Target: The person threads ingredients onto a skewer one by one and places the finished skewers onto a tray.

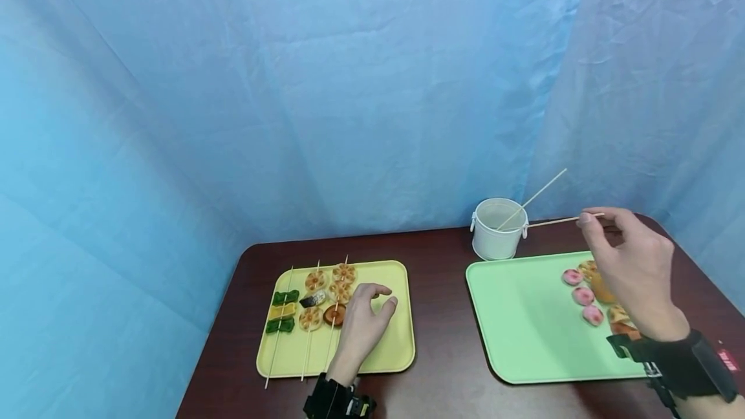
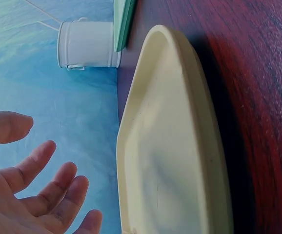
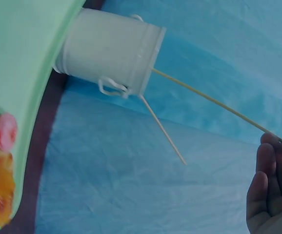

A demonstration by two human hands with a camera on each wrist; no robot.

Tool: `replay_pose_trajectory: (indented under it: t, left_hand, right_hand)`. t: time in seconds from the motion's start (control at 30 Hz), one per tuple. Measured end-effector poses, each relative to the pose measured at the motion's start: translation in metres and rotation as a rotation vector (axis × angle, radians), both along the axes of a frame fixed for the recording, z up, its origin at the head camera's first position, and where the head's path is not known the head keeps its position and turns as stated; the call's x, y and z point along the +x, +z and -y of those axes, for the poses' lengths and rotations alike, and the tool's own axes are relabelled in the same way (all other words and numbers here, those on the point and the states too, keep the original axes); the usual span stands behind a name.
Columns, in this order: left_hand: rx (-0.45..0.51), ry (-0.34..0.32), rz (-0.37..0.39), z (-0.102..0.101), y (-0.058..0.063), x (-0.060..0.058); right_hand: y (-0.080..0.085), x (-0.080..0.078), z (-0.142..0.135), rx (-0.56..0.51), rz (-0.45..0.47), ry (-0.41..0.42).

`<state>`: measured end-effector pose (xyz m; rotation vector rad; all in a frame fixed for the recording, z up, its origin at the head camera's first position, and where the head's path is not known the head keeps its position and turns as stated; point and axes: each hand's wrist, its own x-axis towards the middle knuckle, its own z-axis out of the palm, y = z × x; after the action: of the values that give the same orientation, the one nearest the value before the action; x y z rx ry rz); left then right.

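Here, close in, the left hand (image 1: 367, 322) hangs over the yellow tray (image 1: 401, 341), a gap between thumb and forefinger, nothing in that grip, right beside the loaded skewers (image 1: 311, 336). Farther across, above the green tray (image 1: 518, 328), it's the right hand (image 1: 637, 264) doing the work: a narrow grip, thumb and fingertips pinching one thin stick (image 1: 555, 221), which slants down to the white bucket (image 1: 495, 246). To handle this well, I'd say pinch lightly, move along the stick's own line, and clear the rim without levering against it; a sideways drag could tip the bucket or catch the second stick (image 1: 541, 191) leaning inside. And now the blind spots! The left hand covers part of its tray, and the left wrist view cuts off nearly all the food. Under the right arm, the tan and orange pieces (image 1: 619, 315) beside the pink rounds (image 1: 583, 296) are half covered, so no counting those. Farthest off, the held stick's lower tip vanishes at the bucket: whether it's inside or behind, I can't tell.
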<state>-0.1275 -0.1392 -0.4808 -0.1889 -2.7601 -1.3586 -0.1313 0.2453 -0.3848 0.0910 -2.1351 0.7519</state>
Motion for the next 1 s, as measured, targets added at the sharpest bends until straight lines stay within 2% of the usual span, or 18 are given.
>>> replay_pose_trajectory:
  t: [0.1, 0.27, 0.47, 0.53, 0.6, 0.7, 0.8, 0.83, 0.93, 1.0]
  left_hand:
    - [-0.005, 0.002, -0.006, 0.000, 0.001, 0.000]
    - [-0.020, 0.007, -0.015, -0.002, 0.001, 0.000]
    - [0.017, 0.033, -0.024, -0.002, 0.001, 0.001]
    - [0.032, 0.045, -0.034, -0.001, 0.001, 0.002]
    - [0.037, 0.056, -0.046, -0.001, 0.001, 0.002]
    - [0.046, 0.068, -0.070, -0.001, 0.000, 0.002]
    - [0.065, 0.074, -0.087, -0.003, 0.000, 0.002]
    - [0.079, 0.071, -0.091, -0.004, 0.000, 0.002]
    - [0.131, 0.060, -0.091, -0.009, 0.000, 0.002]
    - [0.168, 0.050, -0.092, -0.014, -0.001, 0.002]
  right_hand:
    - [0.007, 0.005, -0.003, -0.027, -0.039, -0.006]
    - [0.017, 0.013, -0.001, -0.094, -0.009, -0.035]
    - [0.023, 0.022, -0.002, -0.208, -0.053, 0.053]
    - [0.023, 0.025, 0.000, -0.248, -0.039, 0.069]
    - [0.022, 0.028, 0.003, -0.306, -0.002, 0.079]
    - [0.016, 0.033, 0.010, -0.396, 0.112, 0.107]
    - [0.003, 0.037, 0.018, -0.593, 0.235, 0.276]
    - [-0.002, 0.038, 0.021, -0.628, 0.280, 0.310]
    - [-0.018, 0.038, 0.029, -0.687, 0.357, 0.394]
    - [-0.029, 0.036, 0.036, -0.655, 0.368, 0.403]
